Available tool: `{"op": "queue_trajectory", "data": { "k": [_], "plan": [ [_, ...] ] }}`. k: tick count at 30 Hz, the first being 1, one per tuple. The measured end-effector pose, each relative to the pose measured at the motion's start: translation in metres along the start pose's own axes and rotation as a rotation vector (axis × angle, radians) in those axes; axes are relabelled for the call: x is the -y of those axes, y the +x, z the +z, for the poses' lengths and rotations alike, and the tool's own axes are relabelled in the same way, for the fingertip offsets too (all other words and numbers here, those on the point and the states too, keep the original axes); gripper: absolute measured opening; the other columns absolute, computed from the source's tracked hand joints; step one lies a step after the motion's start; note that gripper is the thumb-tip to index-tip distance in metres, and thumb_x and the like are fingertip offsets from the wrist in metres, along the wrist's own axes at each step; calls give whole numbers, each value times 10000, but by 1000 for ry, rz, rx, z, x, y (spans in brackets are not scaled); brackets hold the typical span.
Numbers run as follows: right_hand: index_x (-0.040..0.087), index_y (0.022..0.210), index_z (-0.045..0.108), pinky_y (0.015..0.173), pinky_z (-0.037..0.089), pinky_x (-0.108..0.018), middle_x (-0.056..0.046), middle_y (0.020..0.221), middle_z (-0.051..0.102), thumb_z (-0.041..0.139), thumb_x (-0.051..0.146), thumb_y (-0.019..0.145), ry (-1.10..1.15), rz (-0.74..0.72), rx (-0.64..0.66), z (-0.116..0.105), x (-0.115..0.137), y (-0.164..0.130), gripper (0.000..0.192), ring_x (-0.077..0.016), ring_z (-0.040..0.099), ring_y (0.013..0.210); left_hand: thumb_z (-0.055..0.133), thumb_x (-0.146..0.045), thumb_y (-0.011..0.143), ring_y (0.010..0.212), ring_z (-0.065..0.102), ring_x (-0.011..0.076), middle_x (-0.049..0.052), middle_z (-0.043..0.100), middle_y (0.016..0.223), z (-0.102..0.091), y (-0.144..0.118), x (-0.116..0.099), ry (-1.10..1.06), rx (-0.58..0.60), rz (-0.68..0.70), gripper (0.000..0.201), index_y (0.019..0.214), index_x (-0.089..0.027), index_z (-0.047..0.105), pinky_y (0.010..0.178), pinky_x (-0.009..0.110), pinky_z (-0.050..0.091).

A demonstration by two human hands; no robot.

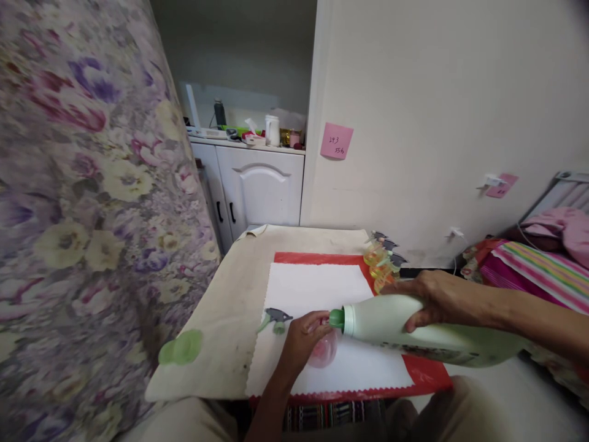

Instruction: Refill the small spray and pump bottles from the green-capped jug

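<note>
My left hand (300,341) is closed around the neck of a small see-through pink bottle (323,352) standing on a white sheet. My right hand (429,299) grips a large pale green jug (381,319) tipped almost flat. Its green spout (337,318) points left, right at the pink bottle's mouth; whether liquid is flowing cannot be made out. Left of my left hand, a grey and green spray head (277,317) lies on the sheet. Several small yellow and orange spray bottles (380,265) with grey heads stand at the table's back right.
The white sheet (313,282) lies on red plastic (317,259) over a cream-covered table (221,331). A translucent green rounded object (181,347) rests at the left edge. A floral curtain (105,215) hangs on the left; a white cabinet (262,184) stands behind.
</note>
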State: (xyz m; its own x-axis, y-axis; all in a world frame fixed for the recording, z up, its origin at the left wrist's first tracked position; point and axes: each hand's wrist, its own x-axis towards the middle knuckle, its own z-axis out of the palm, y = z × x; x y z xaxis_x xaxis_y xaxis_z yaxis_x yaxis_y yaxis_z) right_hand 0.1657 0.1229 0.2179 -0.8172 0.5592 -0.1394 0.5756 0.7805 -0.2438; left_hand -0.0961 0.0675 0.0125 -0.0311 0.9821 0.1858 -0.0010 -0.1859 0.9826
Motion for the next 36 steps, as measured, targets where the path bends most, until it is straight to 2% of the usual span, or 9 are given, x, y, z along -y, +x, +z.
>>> {"op": "queue_trajectory", "data": {
  "k": [3,22,36],
  "plan": [
    [222,1160,618,590,459,-257,-40,780,711,591,589,791,17,-21,59,0,-1,0,521,-202,644,654,702,-292,734,959,668,250,71,757,981,0,0,-1,11,0,-4,245,950,-184,741,865,326,495],
    [209,1202,591,507,376,-237,-8,690,651,591,566,809,-14,-68,36,0,-2,1,532,-152,562,540,679,-261,739,972,666,263,96,753,1005,2,0,-9,18,6,-26,236,946,-168,741,868,337,494],
    [217,1223,581,537,395,-244,-21,743,672,589,568,809,-10,-51,54,-3,3,0,542,-168,598,596,674,-257,744,978,665,256,77,754,1011,0,1,-4,53,5,-20,233,957,-189,740,880,339,492]
  ]
}}
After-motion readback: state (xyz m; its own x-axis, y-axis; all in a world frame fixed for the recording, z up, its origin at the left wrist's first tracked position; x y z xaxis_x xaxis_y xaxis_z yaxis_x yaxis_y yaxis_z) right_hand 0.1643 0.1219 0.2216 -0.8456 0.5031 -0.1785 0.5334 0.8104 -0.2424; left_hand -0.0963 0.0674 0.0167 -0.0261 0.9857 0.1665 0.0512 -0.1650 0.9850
